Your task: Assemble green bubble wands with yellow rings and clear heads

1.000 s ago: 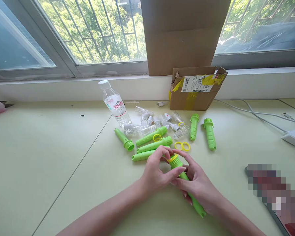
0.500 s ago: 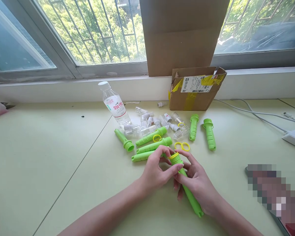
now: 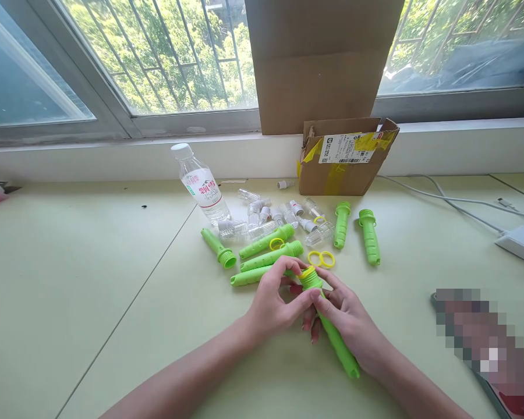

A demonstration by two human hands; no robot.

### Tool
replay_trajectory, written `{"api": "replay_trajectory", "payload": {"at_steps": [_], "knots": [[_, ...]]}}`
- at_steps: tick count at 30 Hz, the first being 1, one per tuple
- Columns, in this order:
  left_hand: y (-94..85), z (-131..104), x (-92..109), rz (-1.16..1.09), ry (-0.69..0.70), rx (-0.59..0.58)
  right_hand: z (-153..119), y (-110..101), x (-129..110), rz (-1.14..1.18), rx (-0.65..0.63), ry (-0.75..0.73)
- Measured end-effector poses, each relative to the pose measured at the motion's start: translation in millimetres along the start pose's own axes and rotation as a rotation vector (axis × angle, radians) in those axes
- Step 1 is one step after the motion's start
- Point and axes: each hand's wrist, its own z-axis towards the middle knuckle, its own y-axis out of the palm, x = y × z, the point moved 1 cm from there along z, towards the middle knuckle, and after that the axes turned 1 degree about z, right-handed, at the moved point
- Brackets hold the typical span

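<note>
My right hand (image 3: pixel 349 317) is wrapped round a green plastic handle (image 3: pixel 338 343), which slants with its threaded end up and away from me. A yellow ring (image 3: pixel 306 272) sits at the top of that threaded end. My left hand (image 3: pixel 277 299) grips the same end, its index finger at the ring and its thumb on the neck below. Several more green handles (image 3: pixel 271 256) lie just beyond, one partly behind my left hand. Two loose yellow rings (image 3: pixel 321 259) rest on the table past my fingers.
Clear ribbed tubes with white ends (image 3: pixel 262 231) lie in a heap farther back. A water bottle (image 3: pixel 203 186) stands left of them, and an opened cardboard box (image 3: pixel 344 160) by the wall. To the right are a power strip (image 3: pixel 521 244) with cables and a blurred-out phone-like object (image 3: pixel 484 343).
The view has shifted slightly. Both hands still hold the green handle, and the yellow ring at its threaded end looks a little more tilted, with more thread showing below it.
</note>
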Motion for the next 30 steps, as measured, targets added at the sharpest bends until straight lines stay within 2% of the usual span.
{"api": "replay_trajectory", "payload": {"at_steps": [10, 21, 28, 30], "knots": [[1.1, 0, -2, 0.064, -0.015, -0.013, -2, 0, 3, -0.09, 0.046, -0.019], [2.5, -4, -5, 0.13, 0.074, -0.045, -4, 0, -4, -0.116, 0.06, 0.047], [3.0, -4, -5, 0.14, 0.056, -0.054, -4, 8, -6, -0.151, 0.184, 0.074], [3.3, -3, -5, 0.136, 0.05, -0.051, -4, 7, -5, -0.128, 0.182, 0.067]]}}
